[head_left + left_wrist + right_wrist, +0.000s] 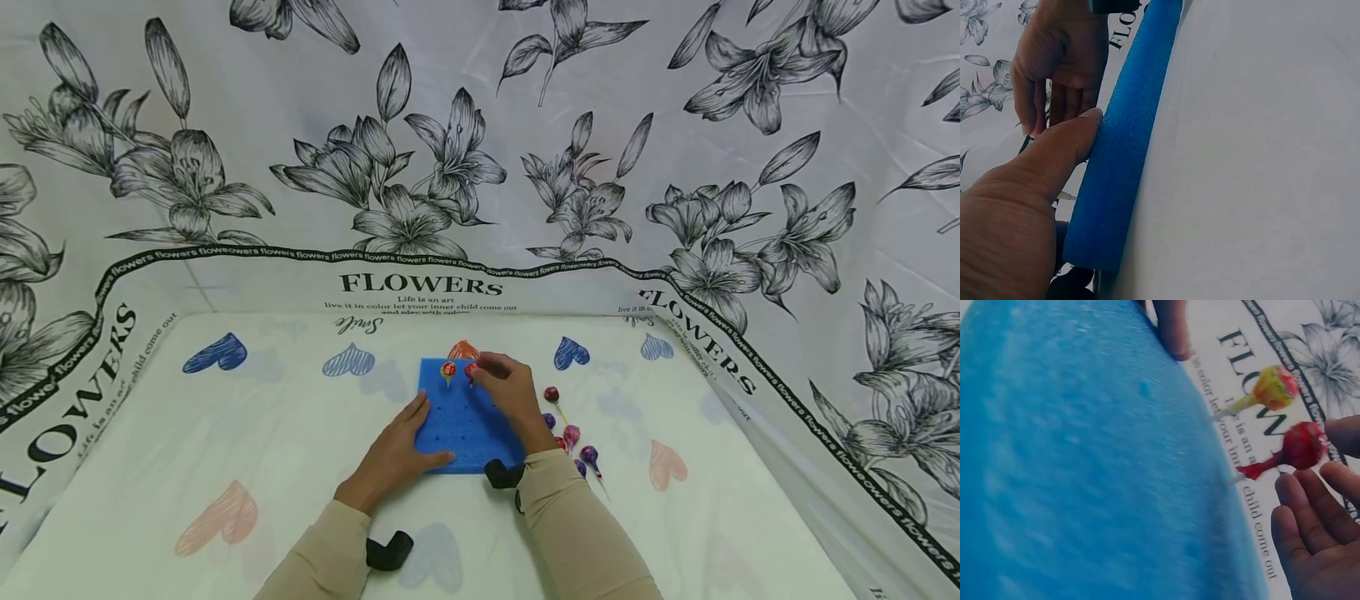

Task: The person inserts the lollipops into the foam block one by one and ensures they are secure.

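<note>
A blue foam block (467,425) with rows of small holes lies on the table. Against its left side and near edge rests my left hand (393,458), fingers extended; its thumb (1063,147) lies along the block's upper edge. My right hand (513,396) is over the far right part, where thumb and forefinger pinch the head of a red lollipop (1302,445). That lollipop's white stick meets the block's far edge region; whether it sits in a hole is hard to tell. Just left of it, a yellow-and-red lollipop (448,370) stands upright in the block.
Several loose lollipops lie right of the block, among them a dark red one (552,394), a pink one (572,435) and a purple one (589,455). The white tablecloth (300,450) carries printed hearts. A flower-printed curtain (480,183) hangs behind the table.
</note>
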### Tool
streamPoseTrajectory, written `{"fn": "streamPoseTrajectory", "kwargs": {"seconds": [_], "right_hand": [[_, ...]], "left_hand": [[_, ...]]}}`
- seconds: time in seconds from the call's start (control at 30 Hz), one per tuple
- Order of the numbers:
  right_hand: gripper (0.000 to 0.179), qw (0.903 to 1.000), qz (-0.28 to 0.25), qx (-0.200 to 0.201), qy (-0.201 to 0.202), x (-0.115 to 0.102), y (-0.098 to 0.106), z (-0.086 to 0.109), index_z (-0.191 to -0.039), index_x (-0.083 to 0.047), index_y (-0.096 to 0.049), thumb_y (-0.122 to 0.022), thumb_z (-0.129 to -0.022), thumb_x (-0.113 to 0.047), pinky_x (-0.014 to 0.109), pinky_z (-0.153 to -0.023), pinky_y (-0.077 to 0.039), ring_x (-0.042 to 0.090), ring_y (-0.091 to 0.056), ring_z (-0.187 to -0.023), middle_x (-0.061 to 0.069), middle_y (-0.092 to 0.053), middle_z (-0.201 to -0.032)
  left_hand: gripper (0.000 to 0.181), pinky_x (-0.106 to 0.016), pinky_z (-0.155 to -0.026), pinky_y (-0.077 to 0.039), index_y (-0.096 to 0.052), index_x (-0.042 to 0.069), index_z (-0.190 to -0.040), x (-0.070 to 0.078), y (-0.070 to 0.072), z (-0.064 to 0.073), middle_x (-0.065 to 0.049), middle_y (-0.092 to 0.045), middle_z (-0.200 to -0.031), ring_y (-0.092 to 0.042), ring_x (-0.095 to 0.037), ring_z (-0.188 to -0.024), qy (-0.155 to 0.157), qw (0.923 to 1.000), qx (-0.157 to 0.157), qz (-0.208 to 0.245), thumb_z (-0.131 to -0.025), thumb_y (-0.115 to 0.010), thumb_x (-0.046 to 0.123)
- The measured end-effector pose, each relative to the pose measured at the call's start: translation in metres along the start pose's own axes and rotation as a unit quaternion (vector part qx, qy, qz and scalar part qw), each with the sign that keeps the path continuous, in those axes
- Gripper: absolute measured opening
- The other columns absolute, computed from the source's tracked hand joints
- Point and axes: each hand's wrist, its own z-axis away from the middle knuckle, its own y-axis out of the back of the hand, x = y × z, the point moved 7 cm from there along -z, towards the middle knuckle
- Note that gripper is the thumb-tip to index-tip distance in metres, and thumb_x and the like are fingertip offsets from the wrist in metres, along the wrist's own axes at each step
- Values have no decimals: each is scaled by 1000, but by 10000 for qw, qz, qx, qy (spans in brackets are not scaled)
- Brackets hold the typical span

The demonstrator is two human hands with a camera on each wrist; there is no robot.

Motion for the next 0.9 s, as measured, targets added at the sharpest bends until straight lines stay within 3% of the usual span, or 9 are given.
{"fn": "streamPoseTrajectory", "kwargs": {"seconds": [0.17, 0.53, 0.67, 0.9], "right_hand": [[31, 9994, 70, 275, 189, -21, 20, 0, -120, -13, -68, -69, -92, -24, 35, -89, -51, 16, -63, -103, -1, -67, -113], [32, 9916, -154, 816, 992, -73, 74, 0, -119, -8, -68, -71, -90, -21, 42, -90, -47, 19, -60, -103, 5, -67, -113], [31, 9884, -263, 1078, 1035, -74, 92, 2, -119, -7, -68, -70, -90, -20, 41, -91, -47, 19, -60, -103, 4, -67, -112], [33, 9881, -274, 1331, 718, -52, 111, 6, -120, -9, -68, -72, -90, -21, 38, -83, -51, 18, -61, -102, 6, -67, -113]], "left_hand": [[103, -53, -108, -28, -28, 6, -152, -1, -1, -1, -8, -17, -159, -20, -35, -142, 36, 10000, -45, -46, -75, -77, 55], [104, -54, -108, -27, -27, 4, -151, 1, 1, -1, -9, -17, -159, -19, -37, -141, -56, 10000, -22, 65, -75, -77, 54], [103, -55, -107, -27, -27, 5, -152, 1, 1, -2, -9, -17, -159, -19, -37, -142, -52, 10000, -12, 83, -76, -77, 54], [104, -55, -107, -27, -27, 6, -152, 1, 1, -1, -8, -17, -159, -19, -37, -142, -21, 10000, -54, 64, -75, -77, 54]]}}
